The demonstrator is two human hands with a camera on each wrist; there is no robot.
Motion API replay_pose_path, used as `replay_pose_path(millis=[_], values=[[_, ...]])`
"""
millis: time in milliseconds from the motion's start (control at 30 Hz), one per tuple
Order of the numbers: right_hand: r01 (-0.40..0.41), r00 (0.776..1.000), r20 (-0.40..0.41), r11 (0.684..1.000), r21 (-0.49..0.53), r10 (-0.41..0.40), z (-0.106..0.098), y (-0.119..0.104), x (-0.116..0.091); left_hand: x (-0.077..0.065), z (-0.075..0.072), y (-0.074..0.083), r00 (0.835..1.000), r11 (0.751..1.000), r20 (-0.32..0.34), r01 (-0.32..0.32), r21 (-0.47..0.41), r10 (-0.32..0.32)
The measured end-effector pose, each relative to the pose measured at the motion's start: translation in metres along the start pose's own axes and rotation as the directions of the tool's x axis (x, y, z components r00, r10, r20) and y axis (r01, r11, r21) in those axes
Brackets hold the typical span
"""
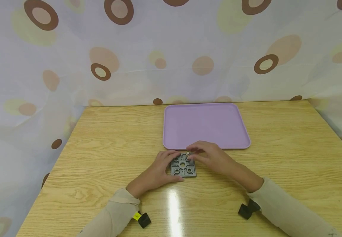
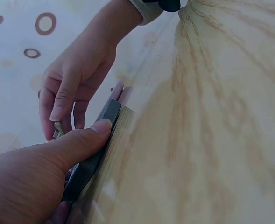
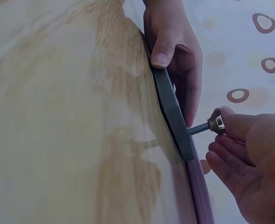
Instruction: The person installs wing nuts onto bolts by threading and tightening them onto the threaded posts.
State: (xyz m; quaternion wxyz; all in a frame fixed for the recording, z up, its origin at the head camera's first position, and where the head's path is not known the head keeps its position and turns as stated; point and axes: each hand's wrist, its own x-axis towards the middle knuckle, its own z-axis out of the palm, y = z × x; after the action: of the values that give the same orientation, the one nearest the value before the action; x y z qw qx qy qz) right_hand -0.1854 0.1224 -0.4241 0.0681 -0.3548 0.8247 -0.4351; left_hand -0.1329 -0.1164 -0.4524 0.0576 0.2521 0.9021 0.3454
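A grey square metal plate with several round holes lies flat on the table. My left hand grips it from the left, thumb at the near edge and fingers at the far edge. From the plate's far right corner a threaded bolt stands up, carrying a brass-coloured wing nut. Between thumb and fingers, my right hand pinches this wing nut. The left wrist view shows the plate edge-on, with the left thumb pressed to it; the bolt is mostly hidden there.
Just behind the plate, a shallow purple tray sits on the wood-grain table. A patterned cloth hangs along the table's back and sides. Black wrist devices are worn at both sleeves.
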Motion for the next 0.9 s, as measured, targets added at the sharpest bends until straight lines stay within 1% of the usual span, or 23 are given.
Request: replay_pose_path(millis=[267,433,767,900], values=[[0.027,0.999,-0.046,0.999,-0.046,-0.029,-0.0012,-0.0013,0.0001,0.0001,-0.0007,0.0,1.0,1.0,0.004,0.005,-0.005,-0.005],[0.018,0.997,-0.067,0.996,-0.089,-0.024,-0.0028,-0.0017,0.0003,-0.0001,-0.0006,-0.0002,1.0,1.0,0.008,0.006,-0.008,-0.006],[0.019,0.996,-0.083,0.995,-0.097,-0.027,-0.0034,-0.0006,-0.0005,0.0,-0.0005,-0.001,1.0,1.0,0.017,0.016,-0.018,-0.015],[0.015,0.997,-0.078,0.995,-0.099,-0.022,-0.0032,-0.0008,-0.0005,0.0002,-0.0007,-0.0008,1.0,1.0,0.017,0.016,-0.017,-0.016]])
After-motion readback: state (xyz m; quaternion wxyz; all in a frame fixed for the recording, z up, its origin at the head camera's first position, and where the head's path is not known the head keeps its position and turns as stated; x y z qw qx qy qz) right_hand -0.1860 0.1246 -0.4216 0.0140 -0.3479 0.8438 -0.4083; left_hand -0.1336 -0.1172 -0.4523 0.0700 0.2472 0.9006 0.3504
